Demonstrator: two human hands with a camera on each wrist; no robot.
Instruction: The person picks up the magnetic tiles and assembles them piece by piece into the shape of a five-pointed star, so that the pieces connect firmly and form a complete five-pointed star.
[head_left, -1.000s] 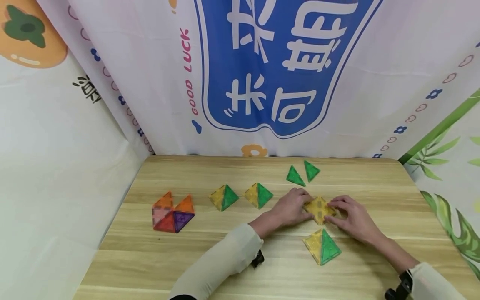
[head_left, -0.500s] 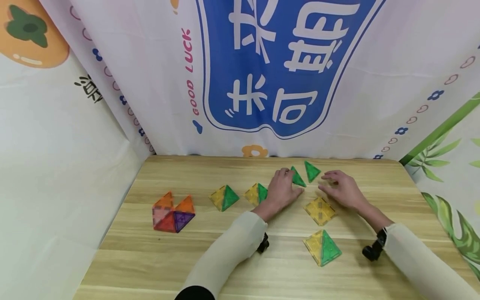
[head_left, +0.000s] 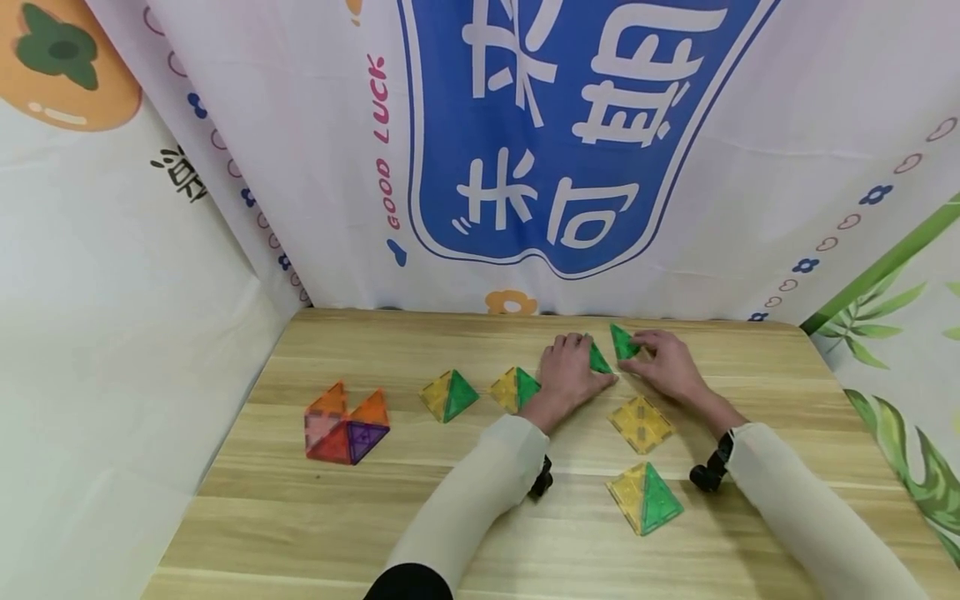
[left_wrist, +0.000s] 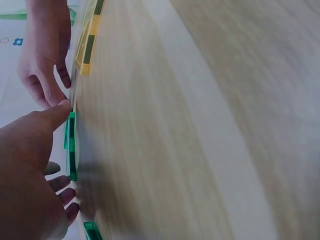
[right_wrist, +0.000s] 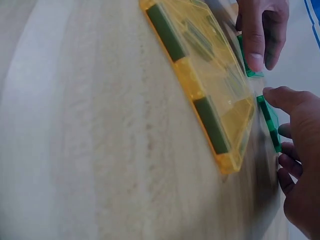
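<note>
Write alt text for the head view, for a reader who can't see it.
A person's left hand and right hand each hold a separate green triangle near the far edge of a wooden table. Nearer are a yellow diamond and three yellow-and-green diamonds; a cluster of orange, pink, red and purple pieces lies at the left.

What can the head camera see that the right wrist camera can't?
Only the head view shows the purple triangle, red triangle and pink GOOD LUCK lettering.
Only the right wrist view shows the thick edge of the yellow diamond side-on, with two dark strips along it.
Both show that diamond, the left hand, the right hand and a green triangle at each.
</note>
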